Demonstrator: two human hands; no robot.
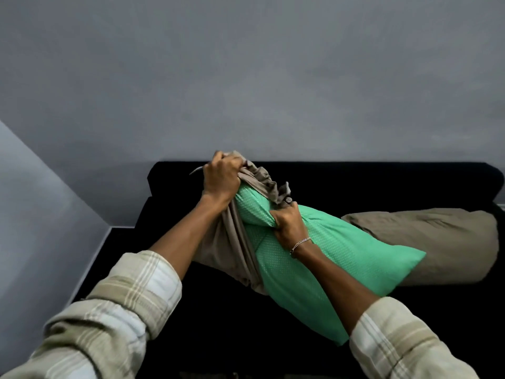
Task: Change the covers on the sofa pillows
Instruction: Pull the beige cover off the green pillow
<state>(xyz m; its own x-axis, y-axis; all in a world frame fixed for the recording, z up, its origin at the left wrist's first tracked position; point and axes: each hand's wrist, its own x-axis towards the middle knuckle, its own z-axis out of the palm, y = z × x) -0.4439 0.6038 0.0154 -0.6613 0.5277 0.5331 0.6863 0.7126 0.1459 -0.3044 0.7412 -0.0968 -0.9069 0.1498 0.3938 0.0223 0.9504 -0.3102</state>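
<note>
A green dotted pillow is held up over the black sofa, lying aslant from upper left to lower right. A taupe cover is bunched around its upper left end and hangs down its left side. My left hand grips the gathered taupe cover at the top. My right hand clutches a fold of the green pillow fabric just below the bunched cover. A bracelet sits on my right wrist.
A second pillow in a taupe cover lies on the sofa seat at the right, partly behind the green one. A grey wall rises behind the sofa, and a side wall with a pale skirting stands at left.
</note>
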